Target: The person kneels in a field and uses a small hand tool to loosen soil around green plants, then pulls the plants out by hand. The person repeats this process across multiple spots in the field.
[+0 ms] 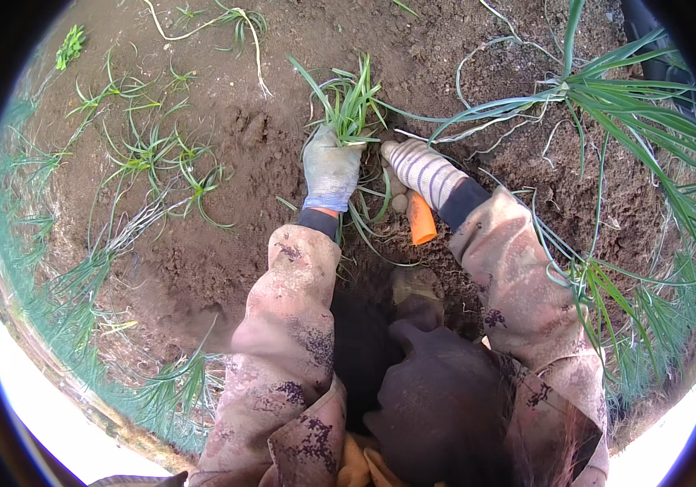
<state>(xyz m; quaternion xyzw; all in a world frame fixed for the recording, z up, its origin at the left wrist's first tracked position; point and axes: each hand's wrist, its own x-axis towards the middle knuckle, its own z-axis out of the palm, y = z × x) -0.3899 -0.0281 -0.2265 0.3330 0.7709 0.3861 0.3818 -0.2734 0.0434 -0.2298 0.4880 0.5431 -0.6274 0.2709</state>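
My left hand (pixel 331 164), in a light knitted work glove, is closed around a tuft of green grass-like leaves (pixel 351 112) at the upper middle. Just to its right is my right hand (pixel 418 167), in a striped glove, with its fingers down at the soil near the base of the tuft. An orange tubular handle (pixel 421 220) sticks out below the right palm, held in that hand; the far end of the tool is hidden. Loose long leaves (pixel 375 210) lie on the brown soil between the two wrists.
A large leafy plant (pixel 564 91) with pale roots spreads at the upper right. Several smaller green plants (pixel 147 155) stand in the soil on the left. Long-leaved plants (pixel 89 274) line the lower left, and another clump (pixel 585 268) touches the right sleeve.
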